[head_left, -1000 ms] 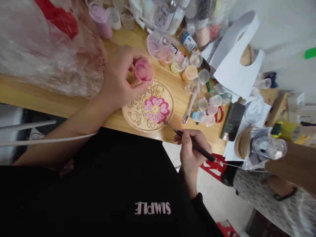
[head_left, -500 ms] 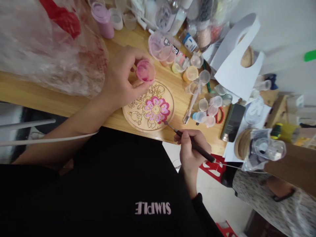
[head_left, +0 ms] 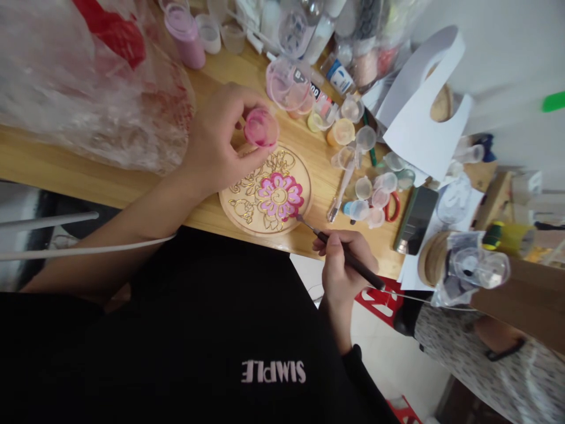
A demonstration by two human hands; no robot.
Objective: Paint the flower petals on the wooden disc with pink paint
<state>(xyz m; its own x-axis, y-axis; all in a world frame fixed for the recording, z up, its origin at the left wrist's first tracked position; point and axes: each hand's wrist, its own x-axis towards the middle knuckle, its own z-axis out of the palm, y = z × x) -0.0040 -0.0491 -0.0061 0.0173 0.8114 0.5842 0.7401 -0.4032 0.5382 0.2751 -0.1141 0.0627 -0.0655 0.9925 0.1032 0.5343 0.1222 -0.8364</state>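
Observation:
A round wooden plaque (head_left: 229, 215) lies at the table's near edge, bearing raised gold outlines of flowers and leaves. Its large flower (head_left: 279, 196) is filled with light and dark pink. Above the plaque's upper left, my left hand (head_left: 225, 138) is closed around a small clear cup (head_left: 261, 128) with pink colour inside, tilted so its mouth shows. My right hand (head_left: 346, 262) grips the dark handle of a small palette knife (head_left: 348, 256). The metal tip is by the flower's lower right petals; whether it touches the plaque I cannot tell.
Several small lidded cups (head_left: 364, 187) stand right of the plaque, beside a brush (head_left: 339, 197), red scissors (head_left: 392, 207) and a phone (head_left: 416, 219). Plastic bags (head_left: 97, 100) cover the left. Bottles (head_left: 185, 36) line the back. Another person's patterned clothing (head_left: 477, 347) shows lower right.
The knife tip has shifted slightly right, away from the petals. My left hand and the pink cup stay nearly in place; the plaque has not moved.

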